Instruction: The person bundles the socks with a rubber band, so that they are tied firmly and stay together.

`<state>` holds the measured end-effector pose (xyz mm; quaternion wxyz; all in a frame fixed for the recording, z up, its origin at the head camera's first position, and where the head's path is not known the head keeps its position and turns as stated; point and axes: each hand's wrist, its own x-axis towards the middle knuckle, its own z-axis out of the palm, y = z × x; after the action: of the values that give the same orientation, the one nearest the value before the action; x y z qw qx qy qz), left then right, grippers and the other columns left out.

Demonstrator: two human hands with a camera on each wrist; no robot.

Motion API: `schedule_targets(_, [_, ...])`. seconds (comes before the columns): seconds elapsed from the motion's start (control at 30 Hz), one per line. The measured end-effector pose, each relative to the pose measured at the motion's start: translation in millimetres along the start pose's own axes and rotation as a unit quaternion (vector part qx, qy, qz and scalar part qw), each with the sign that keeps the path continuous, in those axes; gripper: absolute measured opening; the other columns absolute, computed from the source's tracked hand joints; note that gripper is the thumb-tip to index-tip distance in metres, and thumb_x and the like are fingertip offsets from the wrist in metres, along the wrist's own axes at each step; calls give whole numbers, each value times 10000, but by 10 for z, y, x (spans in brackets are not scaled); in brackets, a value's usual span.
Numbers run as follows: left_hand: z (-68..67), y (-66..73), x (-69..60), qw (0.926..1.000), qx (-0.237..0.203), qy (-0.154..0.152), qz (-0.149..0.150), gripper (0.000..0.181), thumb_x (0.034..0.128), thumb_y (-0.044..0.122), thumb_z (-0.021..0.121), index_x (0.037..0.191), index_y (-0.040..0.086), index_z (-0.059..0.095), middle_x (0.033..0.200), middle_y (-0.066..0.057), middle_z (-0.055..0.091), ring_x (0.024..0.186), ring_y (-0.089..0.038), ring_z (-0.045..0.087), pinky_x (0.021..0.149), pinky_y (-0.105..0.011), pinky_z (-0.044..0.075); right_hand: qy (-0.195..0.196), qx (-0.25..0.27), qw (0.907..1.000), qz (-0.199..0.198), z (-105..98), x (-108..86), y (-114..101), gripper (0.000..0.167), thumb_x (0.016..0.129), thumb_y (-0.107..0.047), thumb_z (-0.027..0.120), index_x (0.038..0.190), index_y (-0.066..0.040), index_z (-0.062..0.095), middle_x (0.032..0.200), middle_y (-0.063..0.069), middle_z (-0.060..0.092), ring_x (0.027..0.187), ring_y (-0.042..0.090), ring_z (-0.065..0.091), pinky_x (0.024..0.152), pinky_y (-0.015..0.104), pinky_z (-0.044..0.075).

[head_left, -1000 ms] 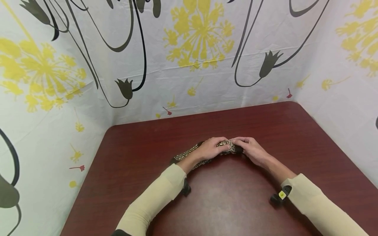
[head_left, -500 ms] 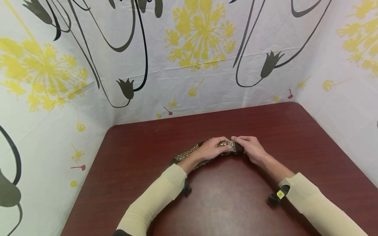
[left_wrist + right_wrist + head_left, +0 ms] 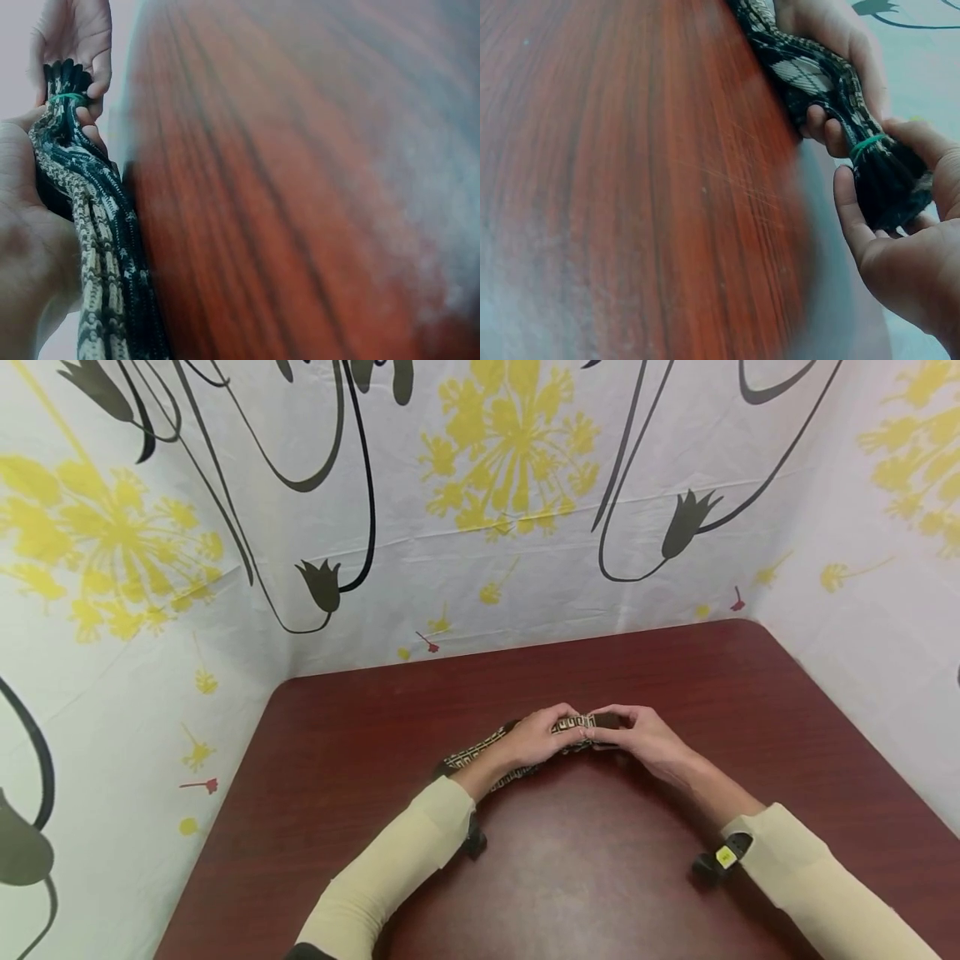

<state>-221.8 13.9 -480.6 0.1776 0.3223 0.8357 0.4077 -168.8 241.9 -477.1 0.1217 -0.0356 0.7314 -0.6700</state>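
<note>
A long knitted fabric bundle (image 3: 480, 752), black and cream with a key pattern, lies bent across the table; its exact kind cannot be told. Around its middle part my left hand (image 3: 534, 739) is curled and grips it. A thin green band (image 3: 867, 144) cinches the bundle near its black end (image 3: 889, 187). My right hand (image 3: 654, 742) holds that end, thumb and fingers at the band and around the gathered cloth. In the left wrist view the band sits just past the left fingers. The left forearm hides part of the bundle in the head view.
The dark red wooden table (image 3: 570, 877) has rounded far corners. A white cloth wall (image 3: 420, 560) with yellow and grey flower prints surrounds it on the back and sides. A small black camera (image 3: 708, 867) is strapped at the right wrist, another (image 3: 472, 839) at the left.
My right hand has shifted its grasp: its thumb now reaches along the near side of the black end toward the left hand. The left hand and bundle have barely moved.
</note>
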Motion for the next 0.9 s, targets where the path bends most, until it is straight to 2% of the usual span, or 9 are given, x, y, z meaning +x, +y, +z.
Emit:
schedule_targets(0.1, [2, 1, -7, 10000, -5, 52, 7, 385, 1074, 497, 606, 1327, 210, 648, 992, 58, 690, 874, -120, 644, 810, -306, 504, 21, -258, 9996, -85, -35, 5, 2, 504, 939, -157, 845, 1330, 95, 649, 1188, 221, 712, 927, 143, 720, 823, 332, 620])
schedule_targets(0.23, [2, 4, -18, 9999, -95, 94, 9, 374, 1072, 480, 619, 1319, 201, 646, 1053, 56, 678, 891, -115, 617, 800, -294, 492, 10, -450, 9989, -133, -69, 9, -5, 494, 926, -156, 857, 1314, 86, 670, 1183, 222, 729, 906, 132, 721, 794, 317, 615])
schedule_targets(0.47, [5, -9, -24, 9990, -436, 94, 10, 344, 1055, 418, 676, 1289, 174, 615, 1004, 46, 676, 814, -94, 593, 738, -256, 486, -338, -408, 9982, -273, -109, -4, 0, 494, 971, -82, 790, 1389, 106, 605, 1183, 200, 731, 964, 135, 720, 827, 301, 610])
schedule_targets(0.6, [14, -22, -12, 9977, -665, 109, 73, 312, 1055, 376, 691, 1265, 159, 611, 973, 53, 685, 786, -77, 591, 715, -244, 482, -307, -379, 9984, -299, -104, -14, -4, 474, 980, -55, 769, 1379, 114, 576, 1195, 194, 694, 975, 129, 707, 839, 285, 600])
schedule_targets(0.9, [11, -23, -7, 9985, -535, 84, 62, 325, 1055, 398, 685, 1271, 171, 601, 981, 60, 692, 790, -84, 602, 724, -251, 488, -173, -659, 9974, -247, -56, 1, -10, 455, 951, -36, 791, 1342, 118, 616, 1164, 200, 702, 928, 144, 693, 791, 272, 583])
